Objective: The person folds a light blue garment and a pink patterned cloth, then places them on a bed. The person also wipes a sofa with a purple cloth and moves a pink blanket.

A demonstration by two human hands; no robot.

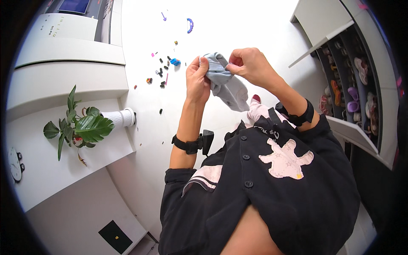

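A light blue-grey piece of fabric (220,71), perhaps a small garment, hangs between my two hands above the floor. My left hand (197,78) grips its left edge, thumb on top. At its right edge, the fingertips of my right hand (250,65) pinch the cloth. The lower end drapes toward my legs and shows a paler patch with dark lettering. Which part of the item is at the top cannot be told, since the folds bunch up there.
Small toy pieces (162,71) lie scattered on the white floor (153,105), with a purple toy bow (190,25) beyond. A potted plant (92,127) in a white pot (119,118) stands at left. On the right, an open shoe cabinet (347,79) holds shoes, its door flaps (352,130) jutting out.
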